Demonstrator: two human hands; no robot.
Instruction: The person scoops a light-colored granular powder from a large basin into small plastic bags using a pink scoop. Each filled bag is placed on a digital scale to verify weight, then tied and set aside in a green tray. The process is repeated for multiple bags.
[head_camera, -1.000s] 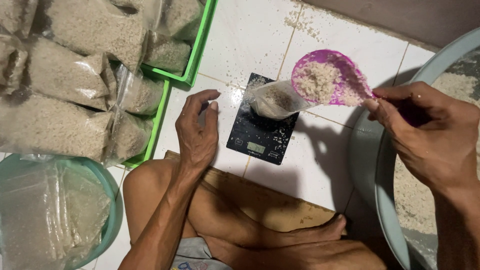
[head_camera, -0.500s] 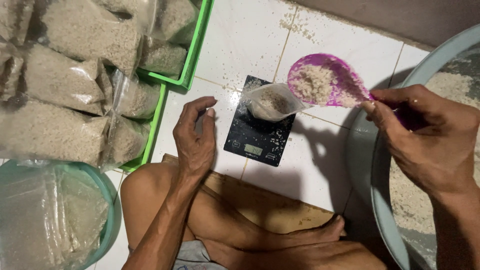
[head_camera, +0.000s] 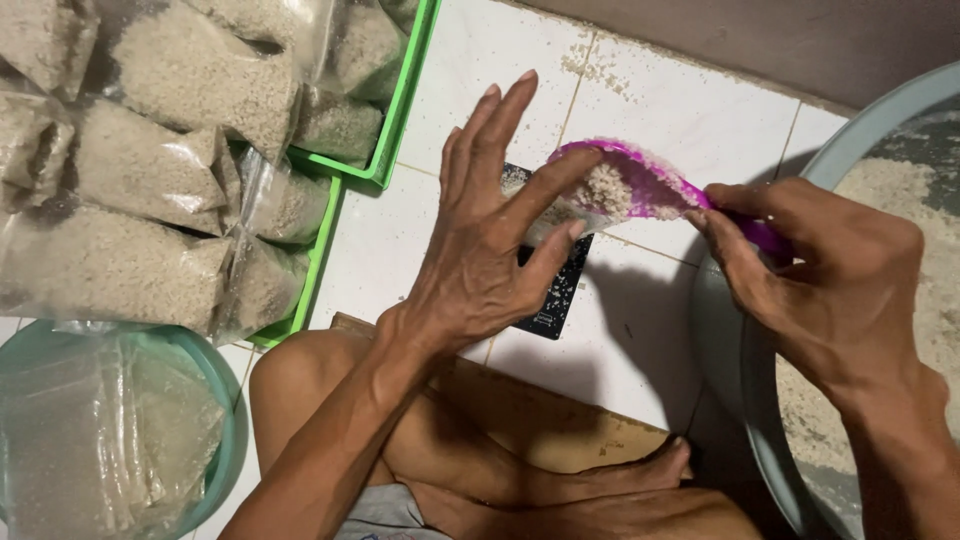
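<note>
Two bare hands over a white tiled floor (head_camera: 620, 350), with crossed legs and a wooden board (head_camera: 520, 410) nearest. At near left, a teal basin (head_camera: 232, 400) stuffed with crumpled clear plastic.

In the middle, the left hand (head_camera: 480, 250): grip released, fingers fanned wide, fingertips (head_camera: 575, 228) resting at the near edge of the pink scoop (head_camera: 640, 175). To the right, the right hand (head_camera: 830, 290): grip clenched on the pink scoop by its handle, bowl held just above the black scale (head_camera: 550, 300) and tipped toward the left hand.

Likely light and stiff, that scoop, with thin plastic and a shallow bowl, so best taken by the handle and kept level. Loose pale grain (head_camera: 605, 188) inside, dry and free-running, apt to spill at any tilt. Probably soft, slippery and shapeless, the small clear bag (head_camera: 545, 215) under the fingers; better pinched at the mouth than squeezed.

Farther left, green trays (head_camera: 400, 120) packed with filled bags (head_camera: 150, 165) of the same pale grain. At right, a large grey basin (head_camera: 870, 110) with more grain.

Mostly hidden behind the left hand: the scale and nearly all of the small bag, so impossible to tell how full. Handle buried in the right palm. Grey basin, trays and teal basin cut off by the frame edges.
</note>
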